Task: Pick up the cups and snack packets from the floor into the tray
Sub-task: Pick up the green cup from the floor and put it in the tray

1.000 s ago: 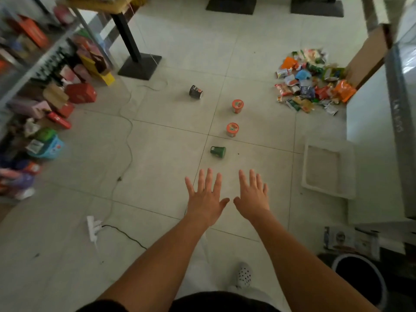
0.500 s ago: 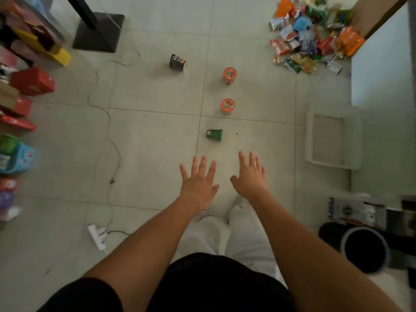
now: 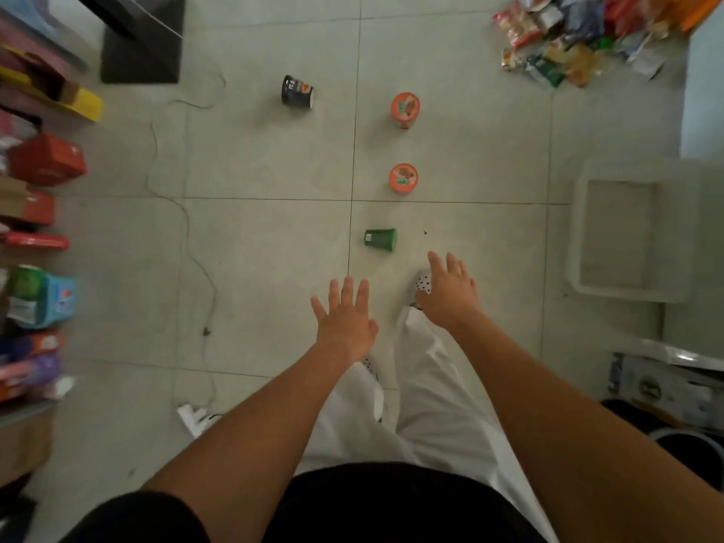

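Observation:
A green cup (image 3: 380, 239) lies on its side on the tiled floor just ahead of my hands. Beyond it stand two orange-lidded cups, the nearer orange cup (image 3: 403, 178) and the farther orange cup (image 3: 405, 108). A dark cup (image 3: 297, 92) lies tipped over to the far left of them. A heap of snack packets (image 3: 576, 41) is at the top right. The white tray (image 3: 580, 284) sits on the floor at the right. My left hand (image 3: 346, 321) and my right hand (image 3: 450, 293) are stretched forward with fingers spread, holding nothing.
Shelves of boxed goods (image 3: 43, 162) line the left side. A thin cable (image 3: 184, 217) runs across the floor to a white plug strip (image 3: 192, 415). A black table base (image 3: 143, 39) sits at top left. A bin (image 3: 689, 444) and a box (image 3: 662, 386) are at lower right.
The view has moved forward and tilted down, so the cups, packets and tray look closer. My right hand has reached ahead of the left, towards the green cup. Both stay spread.

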